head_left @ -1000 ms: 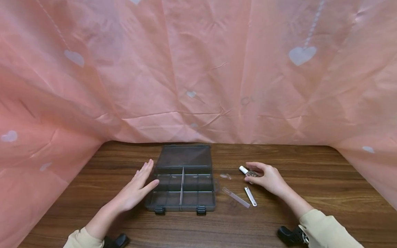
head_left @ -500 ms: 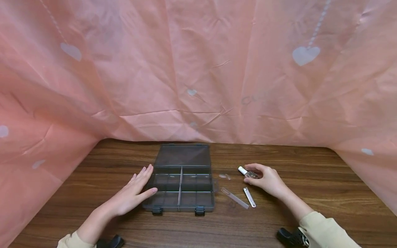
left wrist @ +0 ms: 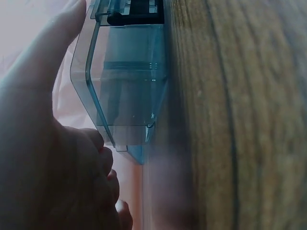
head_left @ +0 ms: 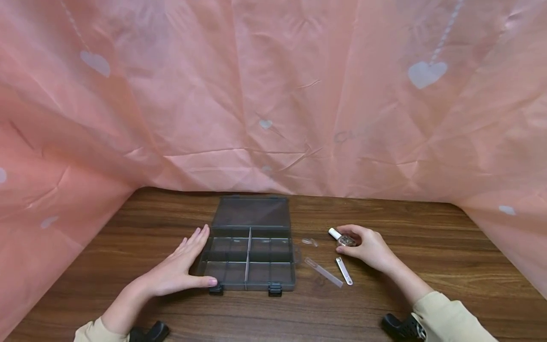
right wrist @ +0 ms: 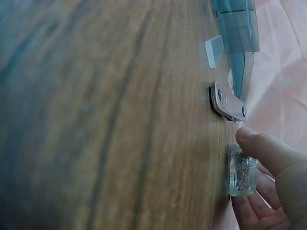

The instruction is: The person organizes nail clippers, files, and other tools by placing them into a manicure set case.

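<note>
A smoky plastic divider box (head_left: 271, 272) lies on the wooden table with its lid laid back. My left hand (head_left: 173, 271) rests along the box's left side, fingers straight, its thumb reaching the front edge near a latch (head_left: 216, 289). In the left wrist view, the thumb (left wrist: 57, 40) overlaps the rim. To the right of the box, my right hand (head_left: 371, 247) holds a glittery glass nail polish bottle (head_left: 347, 241) between thumb and fingers. The bottle lies tilted on its side, its white cap (head_left: 334, 233) pointing to the back left.
Between box and bottle lie small clear oval pieces (head_left: 306, 242), a clear flat strip (head_left: 324, 272) and a silver nail clipper (head_left: 344, 271). A pink curtain with hearts (head_left: 273, 95) hangs behind the table and along both sides.
My left hand's thumb has come down from over the compartments to the box's front edge. The right hand stays at the nail polish bottle with little movement.
</note>
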Demonstrator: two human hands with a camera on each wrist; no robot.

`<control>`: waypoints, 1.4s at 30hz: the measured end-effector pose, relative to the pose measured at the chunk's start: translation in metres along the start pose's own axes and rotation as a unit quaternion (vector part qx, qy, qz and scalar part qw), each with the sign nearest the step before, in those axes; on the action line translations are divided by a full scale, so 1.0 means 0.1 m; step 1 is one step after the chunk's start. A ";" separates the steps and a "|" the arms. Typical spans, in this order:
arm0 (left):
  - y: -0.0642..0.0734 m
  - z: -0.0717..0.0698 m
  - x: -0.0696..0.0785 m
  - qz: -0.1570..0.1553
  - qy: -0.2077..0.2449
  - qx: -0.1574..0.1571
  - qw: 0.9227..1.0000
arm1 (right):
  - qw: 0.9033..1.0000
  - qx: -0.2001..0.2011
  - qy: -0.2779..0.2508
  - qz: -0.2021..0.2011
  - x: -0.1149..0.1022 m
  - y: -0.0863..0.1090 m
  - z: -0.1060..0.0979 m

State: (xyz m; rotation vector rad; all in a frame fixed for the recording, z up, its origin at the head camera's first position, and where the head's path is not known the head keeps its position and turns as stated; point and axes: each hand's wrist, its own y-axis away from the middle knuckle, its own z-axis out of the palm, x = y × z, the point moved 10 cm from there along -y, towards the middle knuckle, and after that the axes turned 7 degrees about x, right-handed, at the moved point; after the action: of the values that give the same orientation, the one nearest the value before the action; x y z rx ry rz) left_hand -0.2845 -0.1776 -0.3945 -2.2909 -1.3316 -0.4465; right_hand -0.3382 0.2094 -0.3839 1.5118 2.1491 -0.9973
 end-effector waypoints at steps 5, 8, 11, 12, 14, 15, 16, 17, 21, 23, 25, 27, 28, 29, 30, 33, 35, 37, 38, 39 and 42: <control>-0.03 -0.05 0.08 0.023 -0.091 0.013 0.996 | 1.000 0.004 0.020 0.000 -0.01 0.01 -0.06; -0.04 -0.07 0.13 0.032 -0.116 0.016 0.993 | 1.000 0.004 0.026 0.000 -0.01 0.02 -0.09; -0.04 -0.08 0.17 0.034 -0.128 0.013 0.991 | 0.999 0.003 0.033 -0.005 -0.03 0.02 -0.11; -0.04 -0.08 0.18 0.034 -0.133 0.013 0.990 | 0.999 0.004 0.037 -0.007 -0.04 0.02 -0.11; -0.04 -0.08 0.19 0.034 -0.143 0.012 0.989 | 0.999 0.006 0.042 -0.010 -0.06 0.01 -0.12; -0.04 -0.08 0.20 0.035 -0.148 0.012 0.988 | 0.999 0.007 0.044 -0.011 -0.06 0.01 -0.13; -0.04 -0.08 0.21 0.036 -0.154 0.013 0.987 | 0.999 0.007 0.044 -0.011 -0.06 0.01 -0.13; -0.04 -0.09 0.22 0.037 -0.160 0.013 0.986 | 0.999 0.007 0.045 -0.011 -0.07 0.00 -0.14; -0.04 -0.09 0.26 0.039 -0.183 0.015 0.982 | 0.999 0.003 0.041 -0.007 -0.05 0.01 -0.14; -0.04 -0.09 0.27 0.037 -0.190 0.013 0.981 | 0.999 0.002 0.037 -0.005 -0.04 0.00 -0.14; -0.05 -0.09 0.28 0.036 -0.194 0.013 0.980 | 0.999 0.001 0.033 -0.004 -0.05 -0.01 -0.15; -0.05 -0.08 0.28 0.035 -0.196 0.011 0.980 | 0.999 -0.001 0.032 -0.005 -0.06 -0.02 -0.17; -0.05 -0.07 0.29 0.034 -0.196 0.011 0.980 | 0.999 -0.001 0.032 -0.007 -0.08 -0.03 -0.18; -0.06 -0.07 0.29 0.034 -0.196 0.011 0.980 | 0.999 -0.002 0.032 -0.008 -0.10 -0.04 -0.19; -0.06 -0.06 0.29 0.034 -0.197 0.010 0.980 | 0.999 -0.004 0.031 -0.009 -0.13 -0.05 -0.19; -0.07 -0.05 0.30 0.033 -0.198 0.008 0.980 | 1.000 -0.012 0.022 -0.013 -0.24 -0.08 -0.19; -0.08 -0.04 0.31 0.032 -0.198 0.006 0.980 | 1.000 -0.021 0.009 -0.016 -0.34 -0.09 -0.16; -0.08 -0.04 0.31 0.031 -0.198 0.004 0.980 | 0.999 -0.030 -0.004 -0.023 -0.45 -0.11 -0.12; -0.08 -0.04 0.31 0.030 -0.197 0.003 0.980 | 0.999 -0.034 -0.011 -0.026 -0.51 -0.12 -0.10; -0.08 -0.04 0.31 0.029 -0.196 0.002 0.980 | 0.999 -0.036 -0.018 -0.029 -0.56 -0.12 -0.08; -0.09 -0.03 0.32 0.025 -0.194 0.000 0.981 | 0.997 -0.041 -0.031 -0.050 -0.75 -0.15 0.00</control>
State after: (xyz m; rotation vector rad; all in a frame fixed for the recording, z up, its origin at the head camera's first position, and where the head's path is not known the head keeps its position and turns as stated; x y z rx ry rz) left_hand -0.2773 -0.1525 -0.3744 -2.4919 -1.4409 0.0224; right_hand -0.3231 0.1550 -0.3328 1.3311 2.2112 -0.9631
